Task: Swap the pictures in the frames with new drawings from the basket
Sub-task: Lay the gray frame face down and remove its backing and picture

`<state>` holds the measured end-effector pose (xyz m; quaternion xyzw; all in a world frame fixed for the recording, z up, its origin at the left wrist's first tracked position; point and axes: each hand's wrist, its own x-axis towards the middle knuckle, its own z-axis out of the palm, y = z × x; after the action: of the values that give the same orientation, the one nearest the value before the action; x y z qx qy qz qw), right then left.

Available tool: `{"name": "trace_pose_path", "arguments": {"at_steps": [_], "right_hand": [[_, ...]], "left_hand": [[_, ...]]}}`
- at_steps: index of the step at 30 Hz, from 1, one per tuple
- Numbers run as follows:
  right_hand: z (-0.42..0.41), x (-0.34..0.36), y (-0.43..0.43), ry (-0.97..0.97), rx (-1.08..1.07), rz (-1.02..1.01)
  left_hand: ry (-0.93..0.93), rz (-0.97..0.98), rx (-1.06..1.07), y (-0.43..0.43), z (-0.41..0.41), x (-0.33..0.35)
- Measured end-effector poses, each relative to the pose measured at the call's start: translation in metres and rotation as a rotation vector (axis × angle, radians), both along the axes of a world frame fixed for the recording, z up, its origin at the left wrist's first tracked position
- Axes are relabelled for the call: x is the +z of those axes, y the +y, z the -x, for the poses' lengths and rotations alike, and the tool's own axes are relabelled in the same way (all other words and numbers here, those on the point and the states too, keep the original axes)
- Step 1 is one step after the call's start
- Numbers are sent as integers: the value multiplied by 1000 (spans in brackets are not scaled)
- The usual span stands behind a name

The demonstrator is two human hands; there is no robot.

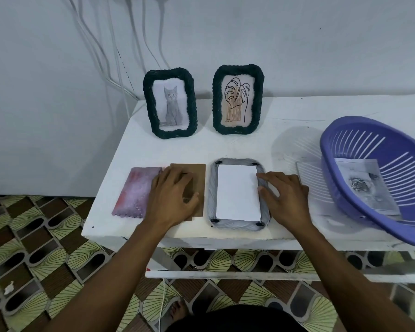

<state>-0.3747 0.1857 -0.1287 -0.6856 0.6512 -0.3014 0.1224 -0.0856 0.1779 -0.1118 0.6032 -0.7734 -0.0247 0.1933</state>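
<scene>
Head view: face-down frame (212,195) lies at the front of the white surface (225,144), with a white sheet (237,191) seated blank side up in its opening. Right hand (285,197): fingers (265,176) apart and lightly bent, tips on the sheet's right edge and the frame's rim, gripping nothing. Left hand (173,197): fingers apart, lying flat on the brown backing board (198,171), which sits just beside the frame and is not yet in it. Purple-pink picture (134,191) lies loose at far left, its edge meeting the board. Judgement: one swap is midway, with backing and closing left. Cat frame (170,103) and leaf frame (238,99) stand at the back; cannot tell whether their pictures are old or new. Rose drawing (364,188) lies in the basket (340,130), so at least one swap looks pending.
</scene>
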Motion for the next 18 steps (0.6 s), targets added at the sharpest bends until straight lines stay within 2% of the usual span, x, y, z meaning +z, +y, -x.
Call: {"name": "trace_pose_path", "arguments": {"at_steps": [5,11,18], "right_hand": [[0,1,0,-27,-3,28],[0,0,1,-32,-9,35],[0,1,0,-15,-15,32]], "left_hand": [[71,-84,-65,-8,35,12],[67,-94,6,-14,60,-2],[268,-86,0,-13,56,-5]]}}
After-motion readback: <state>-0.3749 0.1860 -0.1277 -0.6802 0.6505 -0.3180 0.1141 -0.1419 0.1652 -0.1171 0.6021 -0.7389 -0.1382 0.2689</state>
